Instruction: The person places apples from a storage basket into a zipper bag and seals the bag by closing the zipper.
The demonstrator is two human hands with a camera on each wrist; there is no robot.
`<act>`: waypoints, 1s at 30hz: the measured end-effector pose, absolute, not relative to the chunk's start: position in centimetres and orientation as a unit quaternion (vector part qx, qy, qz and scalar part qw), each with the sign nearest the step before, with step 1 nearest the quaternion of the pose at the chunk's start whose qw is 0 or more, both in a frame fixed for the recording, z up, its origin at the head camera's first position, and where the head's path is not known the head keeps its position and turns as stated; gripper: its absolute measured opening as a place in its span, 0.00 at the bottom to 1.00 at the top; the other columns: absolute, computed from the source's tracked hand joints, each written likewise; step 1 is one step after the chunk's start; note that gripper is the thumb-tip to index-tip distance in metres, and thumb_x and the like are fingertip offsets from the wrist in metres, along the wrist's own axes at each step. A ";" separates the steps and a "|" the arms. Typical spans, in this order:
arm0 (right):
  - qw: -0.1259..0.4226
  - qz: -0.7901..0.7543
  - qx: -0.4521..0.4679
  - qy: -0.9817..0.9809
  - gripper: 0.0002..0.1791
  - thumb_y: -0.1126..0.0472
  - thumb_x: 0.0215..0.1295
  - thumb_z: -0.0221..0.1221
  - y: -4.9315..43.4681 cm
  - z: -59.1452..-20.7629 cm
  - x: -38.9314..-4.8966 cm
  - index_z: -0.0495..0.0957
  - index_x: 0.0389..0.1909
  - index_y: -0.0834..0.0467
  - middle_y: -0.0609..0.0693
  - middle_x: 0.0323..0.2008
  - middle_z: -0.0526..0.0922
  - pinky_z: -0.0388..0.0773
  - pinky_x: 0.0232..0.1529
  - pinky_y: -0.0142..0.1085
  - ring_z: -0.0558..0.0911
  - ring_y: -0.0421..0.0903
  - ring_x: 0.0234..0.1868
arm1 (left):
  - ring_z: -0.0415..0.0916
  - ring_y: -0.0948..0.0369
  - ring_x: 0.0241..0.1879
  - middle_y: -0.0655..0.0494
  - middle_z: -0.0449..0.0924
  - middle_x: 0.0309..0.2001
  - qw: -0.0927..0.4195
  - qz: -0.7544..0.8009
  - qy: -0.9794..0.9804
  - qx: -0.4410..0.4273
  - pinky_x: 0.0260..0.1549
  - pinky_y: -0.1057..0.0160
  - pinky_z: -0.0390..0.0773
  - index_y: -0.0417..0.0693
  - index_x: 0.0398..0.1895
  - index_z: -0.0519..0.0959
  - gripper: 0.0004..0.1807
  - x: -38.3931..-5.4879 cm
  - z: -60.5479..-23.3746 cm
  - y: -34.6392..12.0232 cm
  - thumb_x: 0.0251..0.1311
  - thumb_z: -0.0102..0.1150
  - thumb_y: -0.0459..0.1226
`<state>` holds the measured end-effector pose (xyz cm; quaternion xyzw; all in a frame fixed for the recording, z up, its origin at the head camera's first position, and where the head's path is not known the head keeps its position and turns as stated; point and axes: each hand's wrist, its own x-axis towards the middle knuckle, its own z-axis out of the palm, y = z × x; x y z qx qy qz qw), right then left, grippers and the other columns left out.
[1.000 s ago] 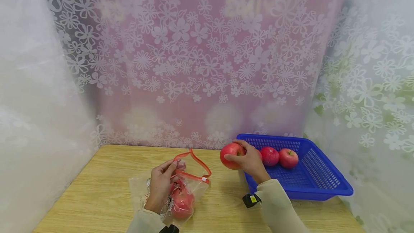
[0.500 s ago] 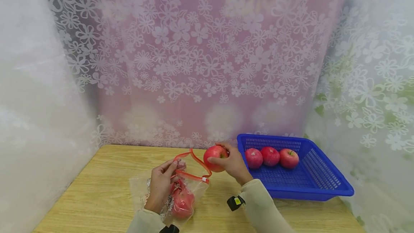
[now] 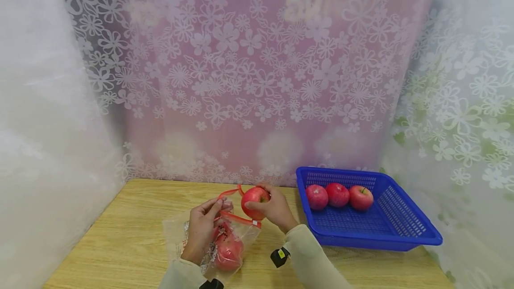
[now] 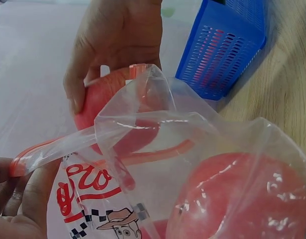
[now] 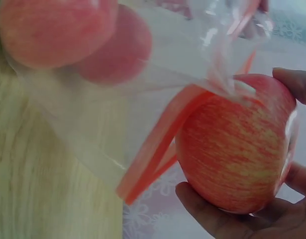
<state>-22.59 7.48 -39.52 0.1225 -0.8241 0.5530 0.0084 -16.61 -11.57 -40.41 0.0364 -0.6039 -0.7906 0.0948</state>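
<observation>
With its thumb and fingers my left hand pinches the red zip edge of a clear zip bag. Printed lettering and a cartoon figure show on the bag in the left wrist view. Inside it lie apples; one apple is large in that view, and two show in the right wrist view. My right hand grips another red apple at the bag's mouth. The red zip strip passes against this apple in the right wrist view. How far the apple is inside the mouth I cannot tell.
A blue plastic basket stands on the right of the wooden table. Three apples sit in a row along its left part. Behind the table hangs a pink flowered curtain, with pale sheets on both sides.
My right hand has carried the apple left, from the basket's left edge to the bag's mouth. The left hand holds the bag in nearly the same place.
</observation>
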 end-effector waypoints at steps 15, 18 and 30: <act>0.013 0.520 0.136 -0.843 0.38 0.52 0.51 0.73 5.7 -40.9 -23.0 0.71 0.63 0.59 0.59 0.55 0.77 0.82 0.44 0.45 0.80 0.55 0.50 | 0.84 0.60 0.42 0.47 0.85 0.42 0.101 -0.771 -0.628 0.041 0.35 0.69 0.82 0.33 0.54 0.78 0.18 -16.7 -40.7 -11.7 0.70 0.52 0.39; 0.009 0.520 0.141 -0.842 0.38 0.52 0.51 0.73 5.5 -41.0 -22.9 0.71 0.63 0.58 0.59 0.54 0.78 0.82 0.43 0.46 0.80 0.54 0.49 | 0.84 0.61 0.41 0.47 0.85 0.41 0.103 -0.777 -0.620 0.042 0.34 0.69 0.82 0.32 0.54 0.78 0.18 -16.8 -40.7 -11.7 0.70 0.52 0.38; 0.006 0.501 0.147 -0.853 0.37 0.52 0.51 0.73 4.9 -41.1 -22.6 0.72 0.61 0.59 0.58 0.52 0.80 0.82 0.43 0.45 0.81 0.53 0.47 | 0.84 0.63 0.38 0.46 0.85 0.42 0.102 -0.787 -0.607 0.040 0.30 0.71 0.81 0.30 0.56 0.76 0.19 -16.7 -40.5 -11.7 0.70 0.52 0.37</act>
